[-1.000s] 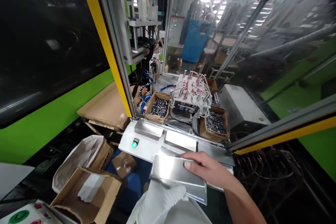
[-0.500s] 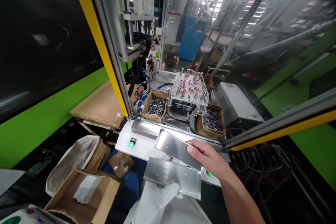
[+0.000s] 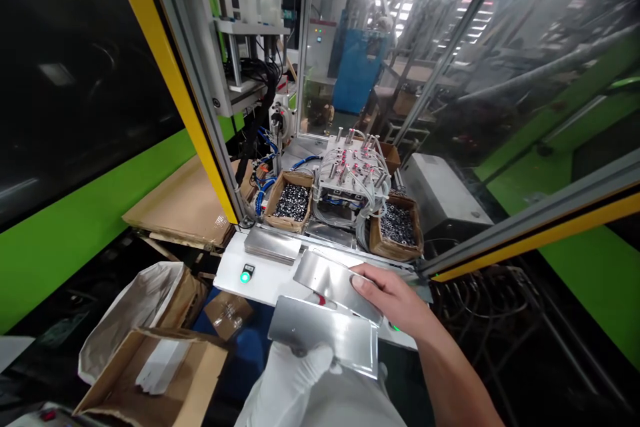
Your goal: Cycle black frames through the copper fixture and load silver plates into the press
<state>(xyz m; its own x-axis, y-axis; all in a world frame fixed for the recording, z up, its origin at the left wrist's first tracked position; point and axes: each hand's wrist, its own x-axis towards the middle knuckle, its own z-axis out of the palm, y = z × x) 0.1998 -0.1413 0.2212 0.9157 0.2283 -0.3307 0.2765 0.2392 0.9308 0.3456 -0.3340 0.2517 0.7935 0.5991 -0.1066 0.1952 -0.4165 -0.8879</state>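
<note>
My left hand (image 3: 295, 379), in a white glove, grips the near edge of a stack of shiny metal plates (image 3: 325, 335) held low in front of me. My bare right hand (image 3: 395, 300) pinches a single metal plate (image 3: 333, 282), lifted off the stack and tilted over the white machine shelf (image 3: 270, 278). Another metal plate (image 3: 273, 244) lies on that shelf at the left, beside a lit green button (image 3: 245, 276).
Behind the shelf stands a fixture with tubes and pins (image 3: 353, 170), flanked by two cardboard boxes of small metal rings (image 3: 291, 201) (image 3: 397, 223). Yellow-edged guard frames (image 3: 175, 80) enclose the cell. Open cartons (image 3: 160, 370) and a white bag (image 3: 135, 307) sit lower left.
My right hand has lifted the top plate off the stack and carried it up toward the shelf. The view has shifted slightly left and down.
</note>
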